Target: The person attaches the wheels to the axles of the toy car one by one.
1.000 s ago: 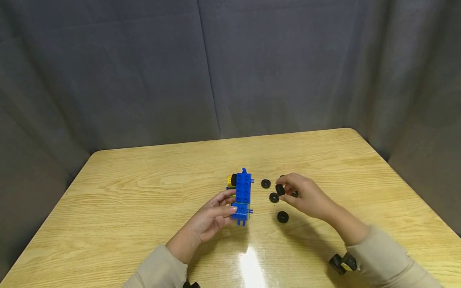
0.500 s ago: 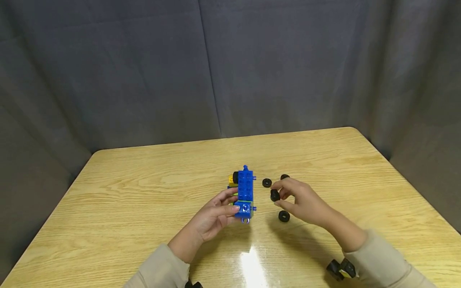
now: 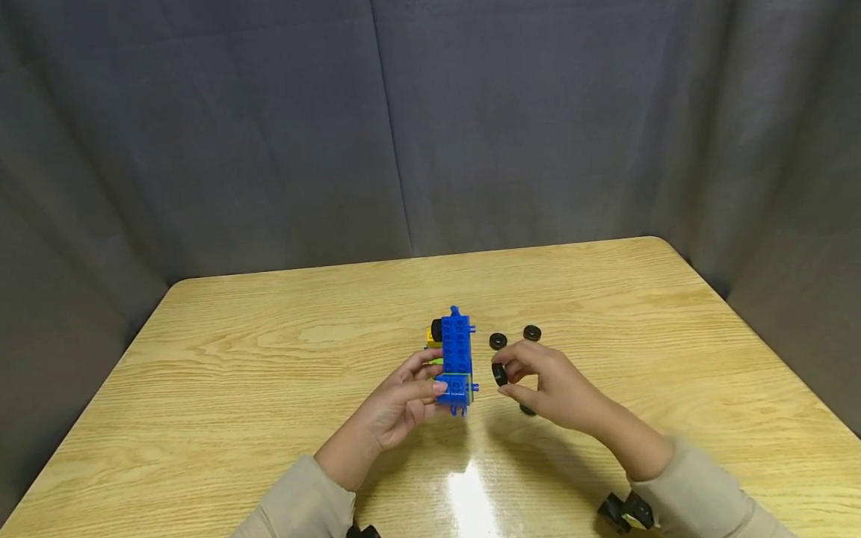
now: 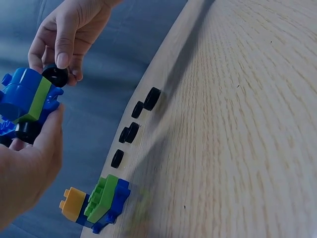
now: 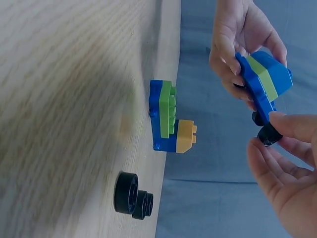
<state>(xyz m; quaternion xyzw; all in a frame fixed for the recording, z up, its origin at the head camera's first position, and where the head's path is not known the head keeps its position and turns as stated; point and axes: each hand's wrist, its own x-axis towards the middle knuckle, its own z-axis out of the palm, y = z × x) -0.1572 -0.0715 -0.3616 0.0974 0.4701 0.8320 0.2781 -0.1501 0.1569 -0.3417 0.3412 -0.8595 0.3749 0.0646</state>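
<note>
My left hand (image 3: 406, 407) holds a toy vehicle (image 3: 457, 347) made of blue building blocks with a thin green layer. Bare axle pegs stick out on its right side in the head view, and a black wheel (image 3: 436, 329) sits at its far left. My right hand (image 3: 551, 381) pinches another black wheel (image 3: 499, 373) between thumb and fingers, just right of the vehicle's near peg and apart from it in the head view. In the right wrist view the pinched wheel (image 5: 269, 134) appears close beside the vehicle's blue base (image 5: 257, 84).
A second block vehicle, blue with green (image 5: 166, 106) and orange-yellow blocks (image 5: 185, 136), stands on the wooden table (image 3: 303, 336) beyond the held one. Several loose black wheels (image 3: 498, 341) lie to the right. Dark grey cloth (image 3: 430, 134) hangs behind the table.
My right hand has moved left and slightly nearer with the pinched wheel, toward the held vehicle. My left hand has stayed nearly still, keeping its hold on the vehicle.
</note>
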